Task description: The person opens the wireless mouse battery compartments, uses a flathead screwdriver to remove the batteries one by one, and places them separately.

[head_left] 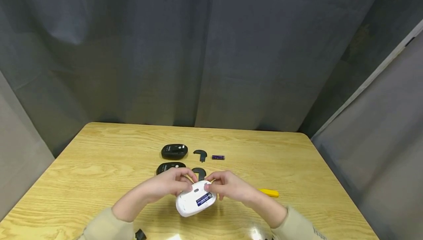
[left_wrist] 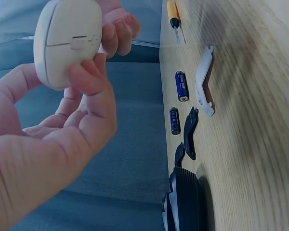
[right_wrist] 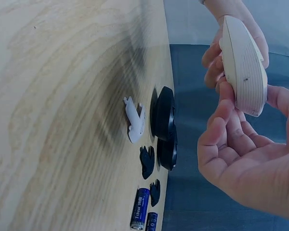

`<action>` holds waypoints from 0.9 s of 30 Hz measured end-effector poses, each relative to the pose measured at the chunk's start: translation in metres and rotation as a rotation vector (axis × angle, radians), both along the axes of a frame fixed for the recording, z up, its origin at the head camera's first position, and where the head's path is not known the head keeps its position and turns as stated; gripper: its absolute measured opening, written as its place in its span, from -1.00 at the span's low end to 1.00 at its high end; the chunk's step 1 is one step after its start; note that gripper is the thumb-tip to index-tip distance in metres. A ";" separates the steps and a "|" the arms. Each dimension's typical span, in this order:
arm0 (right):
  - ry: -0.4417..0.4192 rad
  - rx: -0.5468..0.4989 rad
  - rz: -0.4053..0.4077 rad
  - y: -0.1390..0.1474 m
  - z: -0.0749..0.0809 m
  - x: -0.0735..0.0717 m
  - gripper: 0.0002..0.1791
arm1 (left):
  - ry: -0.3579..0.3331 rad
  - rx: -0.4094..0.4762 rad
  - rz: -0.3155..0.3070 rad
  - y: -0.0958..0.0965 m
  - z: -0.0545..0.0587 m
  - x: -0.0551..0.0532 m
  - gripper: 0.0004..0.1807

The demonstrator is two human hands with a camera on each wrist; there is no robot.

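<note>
Both hands hold a white computer mouse (head_left: pixel 188 205) above the table, its underside facing up in the head view. A blue battery (head_left: pixel 204 199) lies in the mouse's bay. My left hand (head_left: pixel 170 185) grips the upper left edge, thumb on the underside. My right hand (head_left: pixel 228 186) pinches the upper right edge, its thumb near the end of the battery bay. In the left wrist view the top of the mouse shows its buttons and wheel slot. A white battery cover (left_wrist: pixel 203 79) lies apart on the table, hidden from the head view.
Two black mice (head_left: pixel 174 151) lie on the wooden table (head_left: pixel 297 166) beyond my hands, beside two black battery covers (head_left: pixel 200 154). Two loose blue batteries (left_wrist: pixel 181 86) lie nearby. A yellow-handled screwdriver (head_left: pixel 269 192) is at the right; a small black object (head_left: pixel 140 235) sits near the front.
</note>
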State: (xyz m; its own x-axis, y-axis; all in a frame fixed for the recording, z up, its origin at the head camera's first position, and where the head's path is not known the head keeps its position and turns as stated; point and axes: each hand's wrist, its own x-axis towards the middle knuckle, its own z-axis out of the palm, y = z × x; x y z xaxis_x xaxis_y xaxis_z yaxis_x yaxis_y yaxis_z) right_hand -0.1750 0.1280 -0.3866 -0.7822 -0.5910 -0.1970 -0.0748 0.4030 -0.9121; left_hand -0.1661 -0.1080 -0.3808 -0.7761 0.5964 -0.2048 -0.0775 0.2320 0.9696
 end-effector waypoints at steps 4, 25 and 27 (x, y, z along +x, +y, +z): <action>0.002 -0.020 -0.017 0.002 -0.002 0.002 -0.67 | 0.005 0.006 0.000 0.002 -0.001 0.000 -0.71; -0.001 -0.129 -0.210 0.017 0.003 0.009 -0.60 | 0.591 -0.206 0.251 0.013 -0.001 0.025 -0.35; 0.010 -0.138 -0.225 0.017 0.003 0.009 -0.61 | 0.636 -0.208 0.281 0.014 -0.002 0.028 -0.29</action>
State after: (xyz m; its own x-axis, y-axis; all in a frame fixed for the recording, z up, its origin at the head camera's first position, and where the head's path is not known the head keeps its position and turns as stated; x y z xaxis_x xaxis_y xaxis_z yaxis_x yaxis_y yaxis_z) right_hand -0.1660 0.1455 -0.3832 -0.8986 -0.4225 -0.1183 -0.0066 0.2827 -0.9592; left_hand -0.1381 -0.0937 -0.3832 -0.9011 0.3543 0.2501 0.4030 0.4710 0.7847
